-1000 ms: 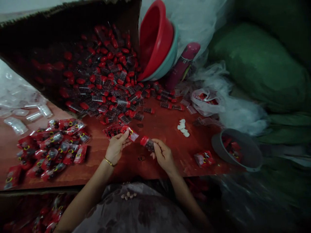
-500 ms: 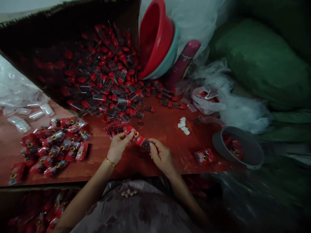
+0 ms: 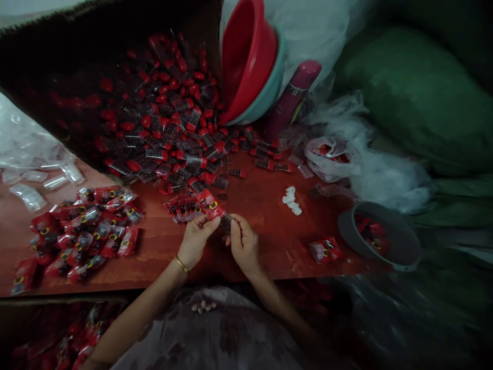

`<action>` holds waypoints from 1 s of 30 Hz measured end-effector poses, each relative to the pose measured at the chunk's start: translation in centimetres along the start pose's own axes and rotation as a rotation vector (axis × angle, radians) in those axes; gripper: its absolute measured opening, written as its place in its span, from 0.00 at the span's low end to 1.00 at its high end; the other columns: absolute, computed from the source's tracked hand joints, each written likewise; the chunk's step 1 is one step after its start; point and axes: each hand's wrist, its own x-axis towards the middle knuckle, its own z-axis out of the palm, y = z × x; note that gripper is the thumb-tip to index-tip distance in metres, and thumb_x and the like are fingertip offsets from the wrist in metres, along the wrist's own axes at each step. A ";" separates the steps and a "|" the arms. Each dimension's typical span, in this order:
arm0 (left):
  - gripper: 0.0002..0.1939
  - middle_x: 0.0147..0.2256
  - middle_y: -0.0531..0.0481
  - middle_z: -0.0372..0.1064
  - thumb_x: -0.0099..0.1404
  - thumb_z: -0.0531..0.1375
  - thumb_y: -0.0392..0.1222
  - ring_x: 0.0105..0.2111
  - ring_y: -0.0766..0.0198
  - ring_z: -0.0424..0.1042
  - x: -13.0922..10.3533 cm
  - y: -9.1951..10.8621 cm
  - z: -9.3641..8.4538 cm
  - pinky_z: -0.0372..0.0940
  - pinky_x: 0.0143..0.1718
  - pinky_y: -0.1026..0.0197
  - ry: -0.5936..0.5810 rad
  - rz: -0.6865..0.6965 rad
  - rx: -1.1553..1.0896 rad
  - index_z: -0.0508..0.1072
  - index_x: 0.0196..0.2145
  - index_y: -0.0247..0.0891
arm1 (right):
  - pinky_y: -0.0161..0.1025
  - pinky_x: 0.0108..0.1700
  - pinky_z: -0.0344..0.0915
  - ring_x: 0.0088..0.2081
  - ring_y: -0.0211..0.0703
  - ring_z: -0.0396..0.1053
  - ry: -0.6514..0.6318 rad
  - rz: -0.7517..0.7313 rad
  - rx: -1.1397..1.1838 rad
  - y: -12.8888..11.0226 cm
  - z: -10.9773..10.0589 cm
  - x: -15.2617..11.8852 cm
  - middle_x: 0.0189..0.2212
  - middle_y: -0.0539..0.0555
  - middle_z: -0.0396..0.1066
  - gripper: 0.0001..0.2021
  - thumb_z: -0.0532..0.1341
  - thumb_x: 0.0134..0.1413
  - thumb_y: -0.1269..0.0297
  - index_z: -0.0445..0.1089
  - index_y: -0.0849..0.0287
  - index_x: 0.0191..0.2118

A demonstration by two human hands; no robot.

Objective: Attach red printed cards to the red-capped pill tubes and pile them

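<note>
My left hand (image 3: 197,241) and my right hand (image 3: 245,242) are close together over the front part of the table, both closed on one red printed packet (image 3: 210,203). Its red face with a yellow mark sticks up beyond my left fingers. The packet's dark, see-through lower end (image 3: 225,223) sits between both hands, partly covered by the fingers. Just behind my left hand lies a fanned row of red printed cards (image 3: 184,206). Farther back, small clear containers with red caps and dark contents (image 3: 192,159) spill out of a tipped cardboard box (image 3: 115,23).
Finished-looking red packets (image 3: 90,231) are heaped at left, near clear plastic sleeves (image 3: 29,195). White discs (image 3: 291,200), a lone packet (image 3: 325,250) and a grey bowl (image 3: 408,254) lie right. Red (image 3: 265,61) and teal basins (image 3: 280,77) and a flask (image 3: 290,97) stand behind.
My right hand has moved left and my hands are closer together. The packet has turned steeper, and my left fingers have shifted from its red upper end down toward its dark end.
</note>
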 end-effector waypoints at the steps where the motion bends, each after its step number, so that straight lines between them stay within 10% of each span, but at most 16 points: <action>1: 0.16 0.21 0.54 0.71 0.41 0.71 0.48 0.21 0.73 0.65 0.0 0.0 0.0 0.62 0.26 0.68 0.001 0.019 0.006 0.76 0.25 0.35 | 0.31 0.24 0.64 0.18 0.34 0.67 -0.014 -0.010 0.001 0.0 0.0 0.0 0.17 0.45 0.65 0.12 0.48 0.62 0.63 0.65 0.59 0.43; 30: 0.20 0.20 0.52 0.69 0.49 0.65 0.55 0.18 0.71 0.63 -0.2 -0.5 0.3 0.57 0.18 0.68 -0.021 0.096 0.030 0.75 0.28 0.34 | 0.33 0.27 0.65 0.22 0.35 0.67 0.038 0.083 0.167 -0.8 1.7 -0.4 0.27 0.51 0.70 0.11 0.48 0.61 0.61 0.65 0.58 0.39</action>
